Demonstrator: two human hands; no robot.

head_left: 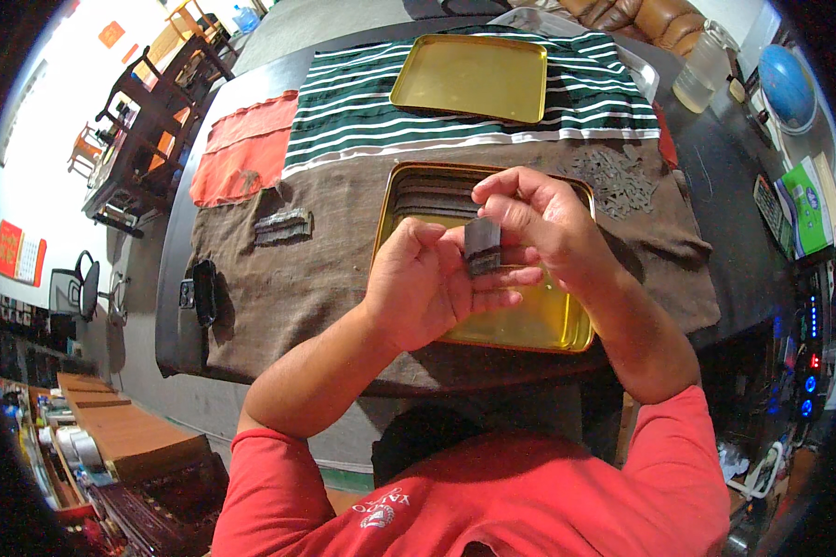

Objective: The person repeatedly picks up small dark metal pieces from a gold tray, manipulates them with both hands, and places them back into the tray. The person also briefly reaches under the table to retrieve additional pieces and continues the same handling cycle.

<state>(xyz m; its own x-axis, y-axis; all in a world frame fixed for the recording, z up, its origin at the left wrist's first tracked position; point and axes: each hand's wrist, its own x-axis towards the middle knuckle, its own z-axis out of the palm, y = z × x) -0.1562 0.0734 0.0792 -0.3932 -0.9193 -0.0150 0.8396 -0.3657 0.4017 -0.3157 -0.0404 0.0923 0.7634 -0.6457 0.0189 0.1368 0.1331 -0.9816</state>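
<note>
My left hand is palm up over a gold metal tin, its fingers stretched to the right. On them rests a small stack of thin, dark flat pieces. My right hand is beside the stack, thumb and forefinger bent together at its upper edge; whether a piece is between them is too small to see. Inside the tin, rows of dark strips line the far side, and its near part shows a bare gold bottom. Part of the tin is hidden behind my hands.
A gold lid lies on a green-and-white striped cloth. Loose grey pieces are heaped right of the tin, and a short grey row lies left on the brown cloth. A black case stands near the left edge.
</note>
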